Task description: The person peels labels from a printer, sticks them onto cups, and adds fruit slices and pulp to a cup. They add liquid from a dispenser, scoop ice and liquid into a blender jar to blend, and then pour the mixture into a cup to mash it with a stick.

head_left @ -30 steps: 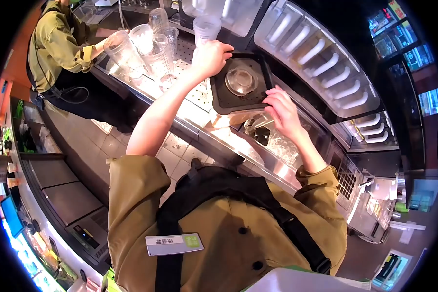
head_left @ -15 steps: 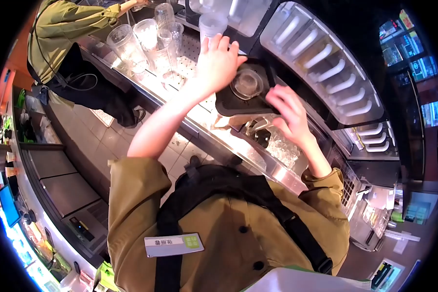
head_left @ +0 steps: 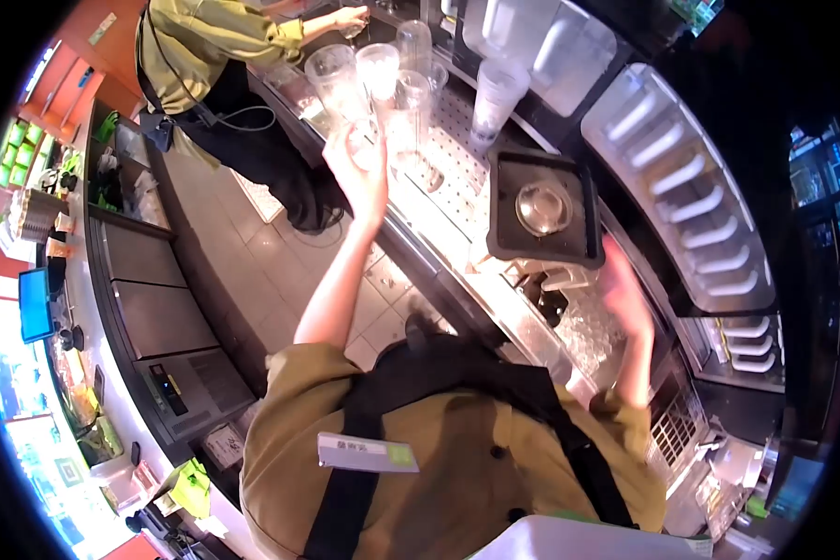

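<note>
My left hand (head_left: 359,177) is at the near side of a group of clear plastic cups and jugs. Its fingers and thumb curl around clear plastic (head_left: 365,142), apparently the lower part of a cup; its outline is hard to make out. A square black lid (head_left: 504,210) with a round clear cap (head_left: 543,207) in its middle lies in front of me, over what looks like a blender jug, with a pale handle (head_left: 569,276) below it. My right hand (head_left: 627,289), smeared by motion, is just beyond the lid's near right corner, above clear, ice-like pieces (head_left: 590,327).
A tall translucent cup (head_left: 497,98) stands behind the lid on the perforated drain board (head_left: 457,177). White-handled bins (head_left: 677,191) line the right. A co-worker (head_left: 219,56) works at the far left, one hand (head_left: 350,19) by the counter. Tiled floor (head_left: 224,243) lies left of the counter.
My left hand has left the black lid and moved left to the clear cups. My right hand has drawn back toward me from the lid's right side. The view has shifted.
</note>
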{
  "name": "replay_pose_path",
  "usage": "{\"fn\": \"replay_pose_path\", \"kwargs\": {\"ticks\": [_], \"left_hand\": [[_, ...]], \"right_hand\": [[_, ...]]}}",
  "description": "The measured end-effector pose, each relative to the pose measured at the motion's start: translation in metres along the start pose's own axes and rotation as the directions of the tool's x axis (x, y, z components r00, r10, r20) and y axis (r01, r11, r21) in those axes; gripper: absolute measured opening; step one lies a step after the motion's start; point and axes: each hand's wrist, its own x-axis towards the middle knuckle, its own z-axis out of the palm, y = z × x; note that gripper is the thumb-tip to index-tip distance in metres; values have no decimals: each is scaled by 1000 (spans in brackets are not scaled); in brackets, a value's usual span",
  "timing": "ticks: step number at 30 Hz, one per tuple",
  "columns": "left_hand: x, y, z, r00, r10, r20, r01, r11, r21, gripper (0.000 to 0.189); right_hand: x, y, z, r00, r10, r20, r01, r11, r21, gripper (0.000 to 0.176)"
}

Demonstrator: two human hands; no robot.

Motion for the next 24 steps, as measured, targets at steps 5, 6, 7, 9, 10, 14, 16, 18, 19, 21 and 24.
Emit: {"fn": "replay_pose_path", "kwargs": {"ticks": [5, 6, 7, 9, 10, 14, 16, 18, 19, 21, 24], "left_hand": [[23, -17, 57, 955, 159, 251, -215, 953, 214, 81], [22, -23, 62, 970, 139, 200, -176, 967, 185, 81], [24, -32, 62, 980, 118, 157, -142, 978, 152, 81], [28, -30, 43, 987, -109, 115, 120, 989, -91, 76], [30, -25, 23, 998, -41, -45, 31, 978, -208, 67], [41, 7, -89, 954, 159, -253, -186, 979, -85, 54], [37, -13, -138, 932, 220, -289, -241, 970, -38, 74], [20, -1, -164, 962, 117, -246, -162, 971, -174, 78], [10, 4, -177, 974, 68, -218, -99, 987, -131, 75], [-13, 15, -195, 983, 11, -184, -38, 989, -143, 77], [-58, 31, -221, 976, -60, -211, 51, 998, -47, 78]], "right_hand": [[-10, 76, 37, 837, 166, -522, -245, 966, -86, 27], [-4, 89, 46, 802, 47, -596, -102, 993, -59, 23], [2, 89, 57, 766, 50, -641, -123, 990, -69, 20], [19, 87, 82, 682, -27, -731, -94, 988, -125, 15], [36, 77, 94, 664, -76, -744, -112, 974, -199, 14], [106, 75, 140, 678, -87, -730, -298, 875, -381, 25], [135, 85, 158, 644, -28, -764, -41, 997, -71, 22], [151, 105, 164, 690, -75, -720, -48, 988, -148, 20], [150, 89, 156, 784, 3, -621, -143, 974, -177, 29], [120, 89, 134, 784, -251, -568, 16, 922, -386, 42], [23, 131, 47, 652, -111, -750, -314, 861, -401, 17]]}}
